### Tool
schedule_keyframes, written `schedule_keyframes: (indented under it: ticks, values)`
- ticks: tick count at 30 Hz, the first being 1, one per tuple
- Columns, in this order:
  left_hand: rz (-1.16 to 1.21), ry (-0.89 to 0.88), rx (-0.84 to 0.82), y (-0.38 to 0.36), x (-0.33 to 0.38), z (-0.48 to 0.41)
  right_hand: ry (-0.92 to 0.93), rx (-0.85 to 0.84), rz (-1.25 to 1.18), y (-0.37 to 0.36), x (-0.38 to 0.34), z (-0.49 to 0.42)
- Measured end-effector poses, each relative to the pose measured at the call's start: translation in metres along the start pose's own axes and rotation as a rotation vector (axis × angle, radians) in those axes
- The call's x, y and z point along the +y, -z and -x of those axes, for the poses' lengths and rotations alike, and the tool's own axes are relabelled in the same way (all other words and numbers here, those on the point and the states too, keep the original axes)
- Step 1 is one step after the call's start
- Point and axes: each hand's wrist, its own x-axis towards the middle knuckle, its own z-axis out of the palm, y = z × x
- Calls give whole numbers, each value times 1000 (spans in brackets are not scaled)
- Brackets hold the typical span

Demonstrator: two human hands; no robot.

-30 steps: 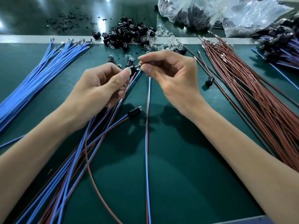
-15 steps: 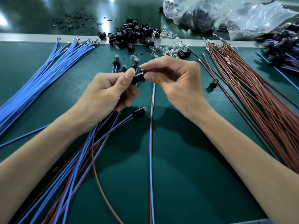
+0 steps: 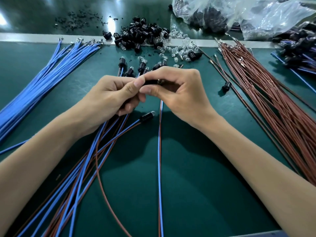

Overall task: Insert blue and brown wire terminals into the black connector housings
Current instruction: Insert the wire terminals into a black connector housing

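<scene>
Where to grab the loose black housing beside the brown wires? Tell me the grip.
I'd pinch the loose black housing across its round body from above, coming in from the left: bare mat lies to its left, while the brown wires crowd its right side.

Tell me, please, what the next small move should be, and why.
Probably push the blue and brown wire pair a little further into the black housing: the left hand and right hand both pinch that housing, and the pair trails down from the right hand, so seating looks unfinished.
</scene>
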Motion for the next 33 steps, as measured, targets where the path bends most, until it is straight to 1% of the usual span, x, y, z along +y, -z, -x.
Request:
schedule_keyframes:
  ticks: [5,9,15,18,23,29,33]
  values:
    - [9,-4,-44,3,-2,0,-5,-20,44,3,-1,1]
    - [-12,-25,-60,5,-5,0,-48,-66,-24,2,-2,2]
    - [-43,-33,-80,6,-6,0,-73,-76,-31,0,-3,4]
    - [-42,-27,-89,8,-6,0,-57,-93,-32,0,-5,5]
    - [5,-44,-149,8,-5,2,-21,-84,-8,2,-6,5]
    - [12,-53,-136,9,-6,2,-89,-147,-98,11,-3,5]
    - [29,-50,-110,11,-7,0,-130,-127,-176,9,-1,3]
